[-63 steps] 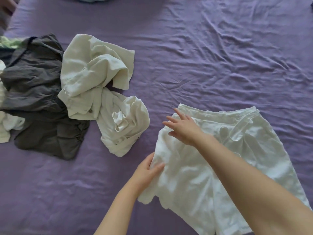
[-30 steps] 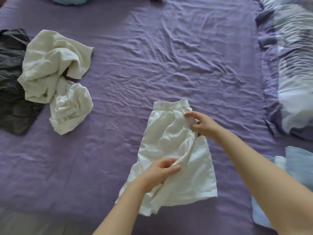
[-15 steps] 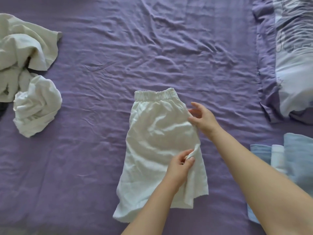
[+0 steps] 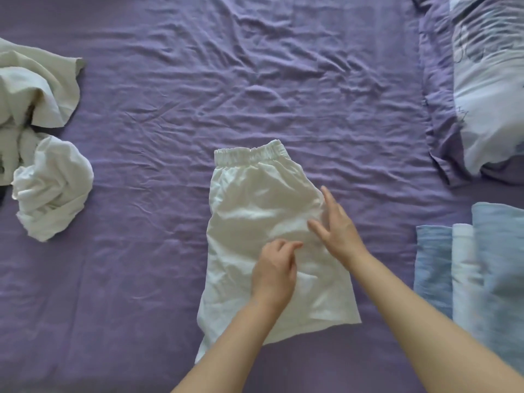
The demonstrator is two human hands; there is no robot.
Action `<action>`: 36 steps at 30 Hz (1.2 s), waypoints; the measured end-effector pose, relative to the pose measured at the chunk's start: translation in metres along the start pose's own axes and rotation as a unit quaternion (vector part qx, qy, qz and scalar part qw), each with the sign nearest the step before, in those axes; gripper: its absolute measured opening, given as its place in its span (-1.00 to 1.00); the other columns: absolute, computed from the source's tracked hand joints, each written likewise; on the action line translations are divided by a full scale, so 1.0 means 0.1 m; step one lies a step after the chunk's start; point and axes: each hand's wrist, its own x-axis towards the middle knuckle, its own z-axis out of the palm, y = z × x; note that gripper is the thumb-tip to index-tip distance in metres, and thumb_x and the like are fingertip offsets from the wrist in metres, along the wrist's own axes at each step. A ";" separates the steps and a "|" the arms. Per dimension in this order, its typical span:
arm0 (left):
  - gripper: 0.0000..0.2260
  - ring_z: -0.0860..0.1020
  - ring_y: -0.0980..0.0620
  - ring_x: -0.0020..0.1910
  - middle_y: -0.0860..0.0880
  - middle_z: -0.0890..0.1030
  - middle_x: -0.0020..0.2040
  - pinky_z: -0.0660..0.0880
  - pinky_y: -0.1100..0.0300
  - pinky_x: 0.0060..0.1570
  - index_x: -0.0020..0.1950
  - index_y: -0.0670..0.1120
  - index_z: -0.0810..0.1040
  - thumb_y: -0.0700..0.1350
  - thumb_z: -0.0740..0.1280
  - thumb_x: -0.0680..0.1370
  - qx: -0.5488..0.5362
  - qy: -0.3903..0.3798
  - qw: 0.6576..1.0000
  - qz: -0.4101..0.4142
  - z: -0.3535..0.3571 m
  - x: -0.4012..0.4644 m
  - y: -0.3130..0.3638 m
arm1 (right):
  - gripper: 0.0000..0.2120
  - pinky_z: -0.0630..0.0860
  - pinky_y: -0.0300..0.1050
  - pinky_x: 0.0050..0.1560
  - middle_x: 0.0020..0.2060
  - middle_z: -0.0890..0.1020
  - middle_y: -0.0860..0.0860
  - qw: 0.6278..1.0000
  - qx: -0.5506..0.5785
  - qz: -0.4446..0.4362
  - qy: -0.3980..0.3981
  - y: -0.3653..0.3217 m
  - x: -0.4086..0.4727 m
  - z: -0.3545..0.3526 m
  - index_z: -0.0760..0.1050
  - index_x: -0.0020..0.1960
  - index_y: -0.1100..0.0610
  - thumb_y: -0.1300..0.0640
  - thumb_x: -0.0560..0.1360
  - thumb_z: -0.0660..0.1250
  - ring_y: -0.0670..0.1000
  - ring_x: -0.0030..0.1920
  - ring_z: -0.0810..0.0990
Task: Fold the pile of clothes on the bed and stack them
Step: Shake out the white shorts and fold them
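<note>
White shorts (image 4: 255,211) lie folded lengthwise in the middle of the purple bed (image 4: 198,80), elastic waistband at the far end. My right hand (image 4: 334,228) lies flat on their right side, fingers straight and spread. My left hand (image 4: 275,268) rests on the lower middle of the shorts with fingers loosely bent, holding nothing. A crumpled white garment (image 4: 52,185) and a cream one (image 4: 37,86) sit unfolded at the left edge. Folded light blue clothes (image 4: 482,265) lie at the right.
A pillow in a purple and pale blue case (image 4: 487,89) lies at the upper right corner. Wrinkled purple sheet stretches between the shorts and the unfolded pile on the left.
Both hands let go of the shorts' folded right edge; the flap now lies flat. My right hand has flattened on the fabric and my left moved onto the middle.
</note>
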 end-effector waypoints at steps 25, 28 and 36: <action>-0.71 0.61 0.24 -0.18 0.04 0.63 0.05 0.52 0.35 -0.24 0.30 -0.04 0.48 -0.11 0.32 0.58 -0.367 -0.108 0.843 -0.379 -0.99 -1.24 -1.06 | -0.52 -0.13 0.11 0.47 0.55 -0.02 0.01 0.914 -0.341 -0.093 -0.200 -0.50 -1.32 1.27 0.13 0.51 -0.12 -0.09 0.62 0.09 0.09 0.54 -0.09; -0.72 0.63 0.11 -0.05 -0.04 0.66 0.08 0.56 0.22 0.04 0.33 -0.02 0.48 -0.10 0.25 0.62 -0.455 -0.091 0.815 -0.346 -1.04 -1.26 -1.01 | -0.52 0.08 -0.14 0.43 0.46 0.23 -0.16 0.970 -0.143 -0.033 -0.194 -0.73 -1.39 1.17 0.28 0.44 -0.13 -0.25 0.56 0.10 -0.02 0.50 0.10; -0.61 0.53 0.19 0.05 0.07 0.60 0.10 0.42 0.30 0.04 0.36 0.04 0.45 -0.30 0.20 0.60 -0.506 -0.071 0.815 -0.274 -1.13 -1.01 -0.68 | -0.39 0.37 -0.40 0.14 0.15 0.46 -0.14 0.993 0.103 -0.012 -0.056 -1.10 -1.54 0.92 0.28 0.31 -0.11 0.39 0.44 0.34 -0.26 0.17 0.43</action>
